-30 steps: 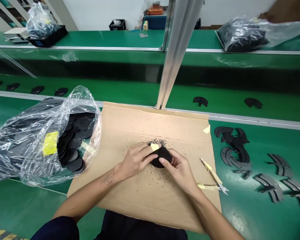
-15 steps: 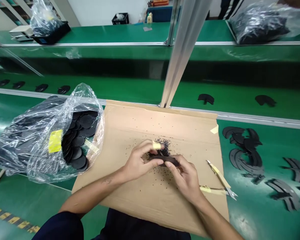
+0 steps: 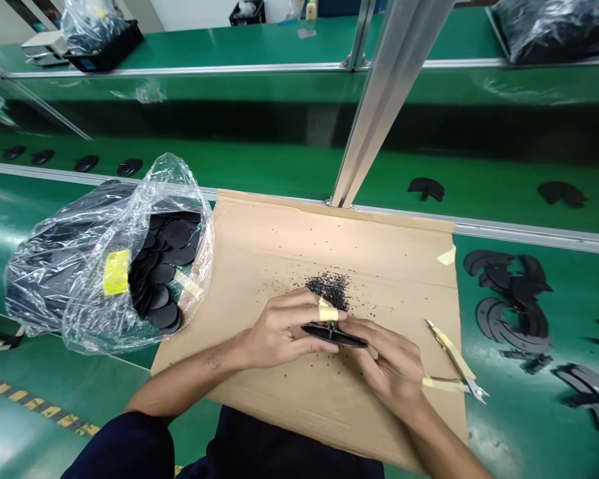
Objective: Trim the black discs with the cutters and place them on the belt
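Observation:
Over the brown cardboard sheet [image 3: 289, 399], both hands hold one dark flat part [image 3: 337, 335], seen nearly edge-on. My left hand [image 3: 284, 329] grips its left end between thumb and fingers, with yellow tape round one finger. At the right end, my right hand [image 3: 392, 356] pinches the same part, fingers over the top and thumb beneath. A small upright piece shows on the part beside the taped finger; its details are too small to tell. Just beyond the hands lies a pile of tiny black bits [image 3: 328, 287], with more scattered around it.
An open clear bag [image 3: 70, 266] of black discs lies at the left. Yellow-handled cutters [image 3: 454, 352] rest on the cardboard's right side. Curved black parts [image 3: 514, 313] lie further right. A metal post [image 3: 379, 106] rises behind the cardboard, and a ledge behind holds more black parts [image 3: 426, 188].
The held part has turned to show a thin edge and moved slightly nearer to me. My right fingers now reach over its top. The whole view has shifted, moving the surroundings in the picture.

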{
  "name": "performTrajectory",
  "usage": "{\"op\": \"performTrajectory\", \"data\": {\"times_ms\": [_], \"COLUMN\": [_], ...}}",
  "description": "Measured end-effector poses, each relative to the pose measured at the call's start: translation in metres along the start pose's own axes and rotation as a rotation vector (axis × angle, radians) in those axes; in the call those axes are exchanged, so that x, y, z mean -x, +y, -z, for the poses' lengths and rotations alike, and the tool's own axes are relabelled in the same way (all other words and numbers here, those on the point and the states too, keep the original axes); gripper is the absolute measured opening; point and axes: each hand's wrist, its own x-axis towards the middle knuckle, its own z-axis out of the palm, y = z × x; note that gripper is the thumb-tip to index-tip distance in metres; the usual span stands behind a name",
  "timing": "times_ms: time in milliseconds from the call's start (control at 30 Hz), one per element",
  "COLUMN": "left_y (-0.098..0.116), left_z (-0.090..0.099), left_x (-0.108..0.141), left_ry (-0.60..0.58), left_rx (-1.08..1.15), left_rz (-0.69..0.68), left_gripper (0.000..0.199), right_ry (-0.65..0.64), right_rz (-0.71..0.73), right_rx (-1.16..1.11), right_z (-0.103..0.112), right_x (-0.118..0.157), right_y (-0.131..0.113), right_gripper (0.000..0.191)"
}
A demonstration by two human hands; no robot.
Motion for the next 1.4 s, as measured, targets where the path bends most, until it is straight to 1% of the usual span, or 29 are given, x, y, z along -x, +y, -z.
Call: {"op": "performTrajectory", "data": {"times_ms": [167, 300, 367, 500, 667, 800, 1000, 1167, 1300, 1400], "left_y": [0.0013, 0.0005, 0.0007, 0.0016, 0.0021, 0.0019, 0.0021, 0.0029, 0.0036, 0.0033], "left_z": [0.0005, 0.0001, 0.0003, 0.0008, 0.0003, -0.0002, -0.0016, -0.0017, -0.0024, -0.0047], "left_x": [0.0032, 0.0046, 0.0043, 0.0034, 0.0024, 0.0019, 0.0051, 0.0025, 0.0013, 0.0036], "left_ry": [-0.055, -0.022, -0.01, -0.049, -0.011, -0.032, -0.003, -0.034, -0.052, -0.024], "left_rx": [-0.032, -0.026, -0.006, 0.016, 0.026, 0.032, 0.012, 0.05, 0.049, 0.042], "left_rz": [-0.026, -0.056, -0.064, -0.056, -0.055, -0.068, -0.035, 0.004, 0.026, 0.034], "left_gripper": [0.031, 0.025, 0.025, 0.026, 0.026, 0.028, 0.026, 0.032, 0.022, 0.02], "right_ry": [0.015, -0.024, -0.04, -0.026, -0.051, -0.041, -0.049, -0.018, -0.008, -0.001], "right_rz": [0.031, 0.022, 0.02, 0.02, 0.039, 0.055, 0.057, 0.084, 0.1, 0.089], "right_rx": [-0.011, -0.055, -0.076, -0.053, -0.036, -0.009, 0.009, 0.043, 0.05, 0.04], "right_z": [-0.0027, -0.0032, -0.0033, -0.0032, -0.0021, -0.0015, -0.0015, -0.001, -0.0017, -0.0019], "right_x": [0.003, 0.0006, -0.0001, 0.0008, 0.0015, 0.0014, 0.0012, 0.0026, 0.0016, -0.0004], "right_y": [-0.0012, -0.0029, -0.003, -0.0016, 0.0005, 0.0006, -0.0033, -0.0048, -0.0055, -0.0061], "right_gripper": [0.044, 0.041, 0.04, 0.04, 0.035, 0.036, 0.035, 0.037, 0.037, 0.034]}}
